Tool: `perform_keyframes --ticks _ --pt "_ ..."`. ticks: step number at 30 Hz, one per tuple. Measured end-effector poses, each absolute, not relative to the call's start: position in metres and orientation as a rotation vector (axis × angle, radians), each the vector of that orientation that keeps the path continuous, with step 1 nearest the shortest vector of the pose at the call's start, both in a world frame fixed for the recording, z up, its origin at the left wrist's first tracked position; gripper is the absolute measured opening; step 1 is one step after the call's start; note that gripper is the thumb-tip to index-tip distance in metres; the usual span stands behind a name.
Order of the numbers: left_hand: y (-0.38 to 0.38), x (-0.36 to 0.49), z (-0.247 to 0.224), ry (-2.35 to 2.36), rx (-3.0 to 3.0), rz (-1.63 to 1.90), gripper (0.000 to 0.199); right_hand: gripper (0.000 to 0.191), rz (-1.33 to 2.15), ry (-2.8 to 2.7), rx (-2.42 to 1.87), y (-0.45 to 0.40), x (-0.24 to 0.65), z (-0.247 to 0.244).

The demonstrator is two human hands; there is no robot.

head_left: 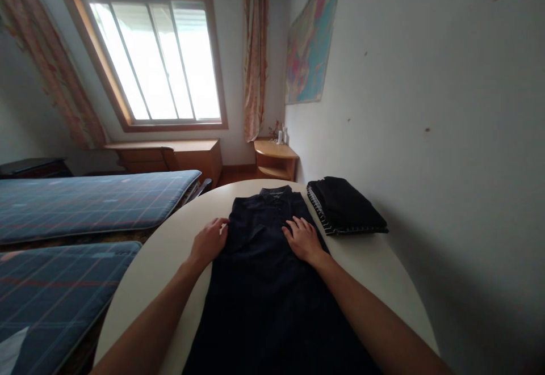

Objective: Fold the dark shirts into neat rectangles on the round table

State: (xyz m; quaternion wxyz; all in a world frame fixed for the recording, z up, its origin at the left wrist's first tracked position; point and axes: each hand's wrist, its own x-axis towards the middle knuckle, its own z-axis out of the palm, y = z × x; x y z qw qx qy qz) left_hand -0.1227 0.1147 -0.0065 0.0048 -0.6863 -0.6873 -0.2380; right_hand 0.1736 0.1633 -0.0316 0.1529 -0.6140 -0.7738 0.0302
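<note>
A dark navy collared shirt (268, 273) lies lengthwise on the white round table (166, 284), its collar at the far end and its lower part running out of view toward me. My left hand (210, 241) is at the shirt's left edge, fingertips touching the cloth and slightly bent, not wrapped round it. On the right side of the shirt rests my right hand (303, 240), palm down with the fingers spread. Some creases show in the cloth between the two hands. The sides look folded inward, but the underside is hidden.
Folded black clothes with striped edges (347, 207) are stacked at the table's right, near the wall. Two plaid mattresses (93, 199) lie to the left. Beyond the table stand a wooden corner shelf (276, 151) and a wooden desk (191, 156) under the window.
</note>
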Motion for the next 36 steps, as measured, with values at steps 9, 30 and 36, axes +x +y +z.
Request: perform_keyframes --ticks 9,30,36 --pt "0.116 -0.141 -0.010 -2.452 -2.022 -0.541 0.028 0.046 0.034 -2.283 -1.646 0.181 0.108 0.006" --pt "0.107 -0.135 -0.009 -2.356 -2.163 -0.507 0.030 0.043 0.132 -2.546 -1.313 0.221 0.013 -0.001" --pt "0.105 -0.129 -0.004 -2.457 -2.087 -0.374 0.033 0.067 0.372 -2.633 -1.507 0.240 -0.011 -0.024"
